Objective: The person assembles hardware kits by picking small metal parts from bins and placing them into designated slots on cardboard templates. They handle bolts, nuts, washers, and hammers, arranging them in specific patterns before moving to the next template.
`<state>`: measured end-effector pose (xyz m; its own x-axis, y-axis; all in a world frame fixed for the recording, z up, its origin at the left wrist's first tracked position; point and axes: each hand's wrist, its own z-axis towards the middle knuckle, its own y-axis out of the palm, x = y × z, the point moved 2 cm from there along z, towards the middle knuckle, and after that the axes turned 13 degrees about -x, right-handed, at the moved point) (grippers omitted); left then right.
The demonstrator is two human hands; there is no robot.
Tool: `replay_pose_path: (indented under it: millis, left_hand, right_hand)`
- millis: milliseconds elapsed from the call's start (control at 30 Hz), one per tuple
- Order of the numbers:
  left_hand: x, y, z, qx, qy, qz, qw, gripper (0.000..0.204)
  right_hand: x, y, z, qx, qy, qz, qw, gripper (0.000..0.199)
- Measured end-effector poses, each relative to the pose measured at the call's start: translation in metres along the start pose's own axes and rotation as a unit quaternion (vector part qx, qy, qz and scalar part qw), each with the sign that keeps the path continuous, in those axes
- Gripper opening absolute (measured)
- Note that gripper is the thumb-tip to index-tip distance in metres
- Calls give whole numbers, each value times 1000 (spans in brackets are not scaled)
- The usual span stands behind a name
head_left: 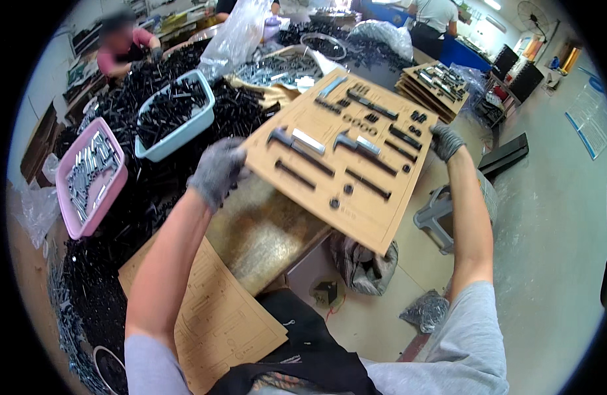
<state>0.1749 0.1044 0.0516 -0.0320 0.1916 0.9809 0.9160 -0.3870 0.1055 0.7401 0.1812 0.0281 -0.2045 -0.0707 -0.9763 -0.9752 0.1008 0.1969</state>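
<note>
Both my gloved hands hold up a brown cardboard sheet by opposite edges, tilted over the table corner. My left hand is closed on its left corner; my right hand grips the far right edge. Black and silver hardware lies on the sheet: a long black bolt, a second black bolt, a silver sleeve, several nuts, rings and short rods. A printed cardboard sheet without parts lies below my left forearm.
A pink basket of silver tubes and a light-blue basket of black parts stand among heaped black parts at left. Stacked boards sit far right; a grey stool stands on the floor. A person works at far left.
</note>
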Motion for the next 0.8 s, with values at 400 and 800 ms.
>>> replay_pose_path:
  millis: [400,800]
  left_hand:
    - [-13,15,140,48,-37,-50,997,27]
    - [-34,5,173,63,-68,-38,995,24]
  right_hand:
    - [0,-37,42,146,47,-11,988,9]
    - [40,-54,71,149,52,20,987,6]
